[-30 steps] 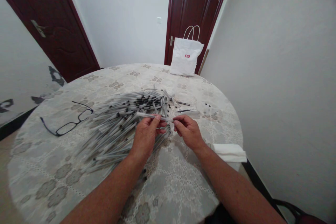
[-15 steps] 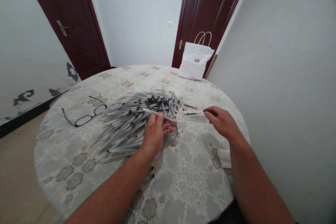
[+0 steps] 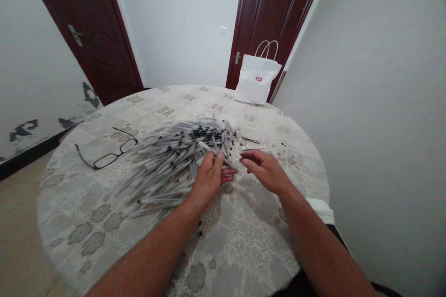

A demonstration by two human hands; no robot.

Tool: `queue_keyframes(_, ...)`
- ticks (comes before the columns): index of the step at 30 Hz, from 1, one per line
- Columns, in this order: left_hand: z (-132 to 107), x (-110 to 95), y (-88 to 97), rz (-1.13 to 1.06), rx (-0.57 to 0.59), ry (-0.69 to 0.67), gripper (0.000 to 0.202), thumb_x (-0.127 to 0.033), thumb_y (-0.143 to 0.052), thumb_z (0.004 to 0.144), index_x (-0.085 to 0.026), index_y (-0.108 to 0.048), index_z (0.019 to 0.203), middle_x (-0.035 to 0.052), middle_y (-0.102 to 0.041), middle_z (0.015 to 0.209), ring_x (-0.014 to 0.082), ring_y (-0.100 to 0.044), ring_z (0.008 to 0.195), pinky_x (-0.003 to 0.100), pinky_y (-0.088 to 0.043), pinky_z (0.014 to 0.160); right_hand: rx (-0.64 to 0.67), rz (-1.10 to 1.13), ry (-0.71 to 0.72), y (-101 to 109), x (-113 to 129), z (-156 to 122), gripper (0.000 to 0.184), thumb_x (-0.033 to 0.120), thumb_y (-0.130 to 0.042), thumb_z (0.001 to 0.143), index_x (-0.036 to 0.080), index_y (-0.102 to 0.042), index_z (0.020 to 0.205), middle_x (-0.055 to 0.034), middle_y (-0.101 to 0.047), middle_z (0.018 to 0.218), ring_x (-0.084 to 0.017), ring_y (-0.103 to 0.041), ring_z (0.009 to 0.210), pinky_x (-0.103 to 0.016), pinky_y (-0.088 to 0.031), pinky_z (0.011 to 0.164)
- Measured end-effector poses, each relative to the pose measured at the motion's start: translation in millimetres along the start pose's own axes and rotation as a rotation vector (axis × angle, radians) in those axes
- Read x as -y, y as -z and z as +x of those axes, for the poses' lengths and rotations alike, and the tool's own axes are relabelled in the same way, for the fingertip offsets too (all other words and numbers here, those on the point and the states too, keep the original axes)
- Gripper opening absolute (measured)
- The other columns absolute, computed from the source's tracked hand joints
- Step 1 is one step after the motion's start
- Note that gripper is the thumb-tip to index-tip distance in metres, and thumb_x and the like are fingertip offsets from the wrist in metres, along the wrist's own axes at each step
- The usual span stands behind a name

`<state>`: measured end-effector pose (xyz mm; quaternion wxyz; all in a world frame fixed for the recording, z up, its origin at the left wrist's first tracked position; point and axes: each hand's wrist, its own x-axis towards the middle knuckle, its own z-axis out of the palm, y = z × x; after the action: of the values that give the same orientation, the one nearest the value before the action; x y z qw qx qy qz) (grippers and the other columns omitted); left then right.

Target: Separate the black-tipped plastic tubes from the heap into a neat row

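Viewed from my remote station, the left hand [image 3: 210, 172] holds one slender tube [image 3: 206, 147], pinched between thumb and fingers. The tube crosses the grip at a slant: its far end projects beyond the thumb, up and to the left over the pile [image 3: 156, 167], and its near end points down toward the right hand [image 3: 264, 169]. I record the right hand just beside that near end, fingertips drawn narrow; whether anything small sits between them I cannot tell.

Condition of the tube: straight, pale, translucent, greyish-white, partly covered by the thumb. I note no dark tip on its projecting far end; the near end is too blurred to judge.

The pile lies on the cloth-covered worktop [image 3: 251, 227], beneath and to the left of the left hand. I find it made up of many similar pale tubes, fanned leftward, numerous ones showing black ends. Dark slim rods [image 3: 250, 139] lie beyond the right hand's fingertips.
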<state>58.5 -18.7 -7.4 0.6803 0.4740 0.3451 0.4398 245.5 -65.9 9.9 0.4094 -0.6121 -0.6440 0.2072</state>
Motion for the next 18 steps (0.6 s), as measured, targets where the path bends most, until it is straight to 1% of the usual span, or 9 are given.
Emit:
queue_keyframes(2, 0.1, 1.8, 1.0, 0.067, 0.015, -0.026, 0.033, -0.052, -0.058, 0.093, -0.022, -0.051, 0.105, 0.0046, -0.068, 0.101, 0.0174, -0.074, 0.075, 0.028, -0.061, 0.059, 0.038, -0.020, 0.098, -18.6, 9.1, -3.9, 0.022, 0.029, -0.063, 0.092, 0.022, -0.073, 0.109, -0.0037, -0.075, 0.095, -0.016, -0.067, 0.081, -0.029, -0.050, 0.077)
queue_keyframes(4, 0.9, 3.5, 2.7, 0.129, 0.029, -0.050, 0.033, -0.053, -0.057, 0.093, -0.022, -0.053, 0.105, 0.0051, -0.068, 0.103, 0.0177, -0.073, 0.077, 0.026, -0.060, 0.057, 0.031, -0.039, 0.141, -26.3, 8.9, -5.4, 0.020, 0.024, -0.062, 0.092, 0.022, -0.073, 0.109, -0.0030, -0.075, 0.094, -0.016, -0.067, 0.082, -0.028, -0.049, 0.077)
queue_keyframes(7, 2.6, 3.6, 4.8, 0.177, 0.017, -0.075, 0.034, -0.054, -0.055, 0.094, -0.021, -0.054, 0.105, 0.0059, -0.068, 0.101, 0.0186, -0.073, 0.078, 0.024, -0.058, 0.054, 0.074, -0.084, 0.172, -22.0, 1.3, -5.6, 0.021, 0.022, -0.062, 0.093, 0.022, -0.072, 0.112, -0.0028, -0.074, 0.093, -0.015, -0.065, 0.080, -0.026, -0.048, 0.075)
queue_keyframes(11, 5.4, -2.4, 6.9, 0.147, -0.085, -0.103, 0.032, -0.052, -0.053, 0.095, -0.021, -0.054, 0.104, 0.0061, -0.069, 0.097, 0.0199, -0.073, 0.076, 0.026, -0.058, 0.052, 0.144, -0.205, 0.215, -7.7, -4.4, -6.7, 0.018, 0.022, -0.061, 0.093, 0.020, -0.071, 0.108, -0.0036, -0.072, 0.091, -0.015, -0.064, 0.081, -0.025, -0.046, 0.074)
queue_keyframes(14, 7.9, -8.3, 9.7, 0.103, -0.174, -0.154, 0.031, -0.051, -0.053, 0.094, -0.022, -0.053, 0.104, 0.0051, -0.069, 0.094, 0.0204, -0.073, 0.077, 0.027, -0.059, 0.053, 0.209, -0.419, 0.190, 2.6, -5.8, -5.9, 0.015, 0.018, -0.059, 0.093, 0.018, -0.070, 0.102, -0.0057, -0.072, 0.094, -0.017, -0.065, 0.086, -0.027, -0.045, 0.078)
queue_keyframes(16, 9.3, -10.9, 11.9, 0.074, -0.235, -0.216, 0.032, -0.053, -0.053, 0.094, -0.022, -0.052, 0.104, 0.0046, -0.069, 0.093, 0.0208, -0.073, 0.078, 0.028, -0.059, 0.054, 0.263, -0.645, 0.108, 10.5, -7.9, -0.8, 0.014, 0.016, -0.057, 0.092, 0.018, -0.070, 0.096, -0.0075, -0.072, 0.094, -0.020, -0.065, 0.090, -0.029, -0.045, 0.079)
queue_keyframes(18, 10.0, -11.8, 13.4, 0.048, -0.272, -0.267, 0.034, -0.053, -0.053, 0.094, -0.022, -0.051, 0.105, 0.0046, -0.069, 0.094, 0.0214, -0.073, 0.079, 0.029, -0.059, 0.054, 0.259, -0.859, -0.005, 19.2, -11.2, 9.5, 0.019, 0.016, -0.052, 0.094, 0.018, -0.071, 0.096, -0.0100, -0.071, 0.098, -0.023, -0.067, 0.091, -0.030, -0.045, 0.077)
